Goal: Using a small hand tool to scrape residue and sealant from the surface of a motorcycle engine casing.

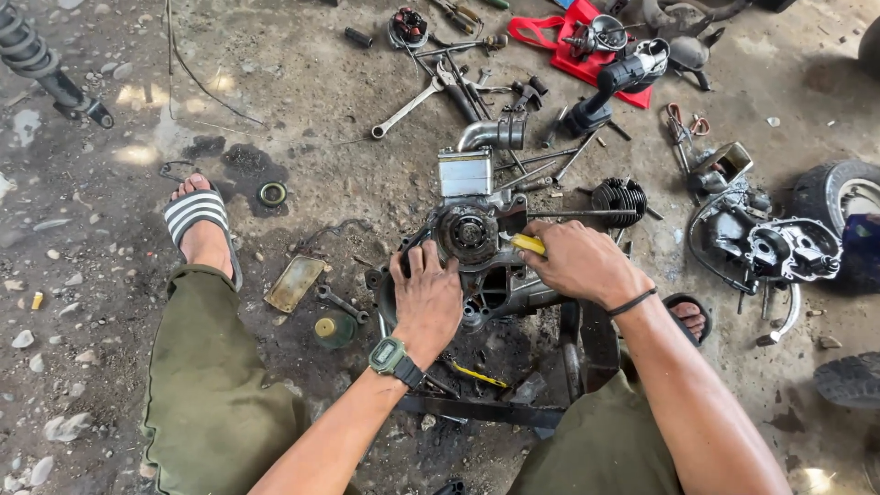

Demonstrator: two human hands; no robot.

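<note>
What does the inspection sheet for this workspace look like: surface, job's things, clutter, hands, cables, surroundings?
Surface: oil-stained concrete floor, pebbles at left.
Job's things: dirty engine case between the knees; yellow-handled tool.
Clutter: spanner, drill, red tray, cylinder, second engine part, small metal plate.
Hands: left hand flat on the case; right hand grips the tool at the case.
Cables: thin wire across the floor at upper left.
Surroundings: shock absorber at left, tyres at right.
</note>
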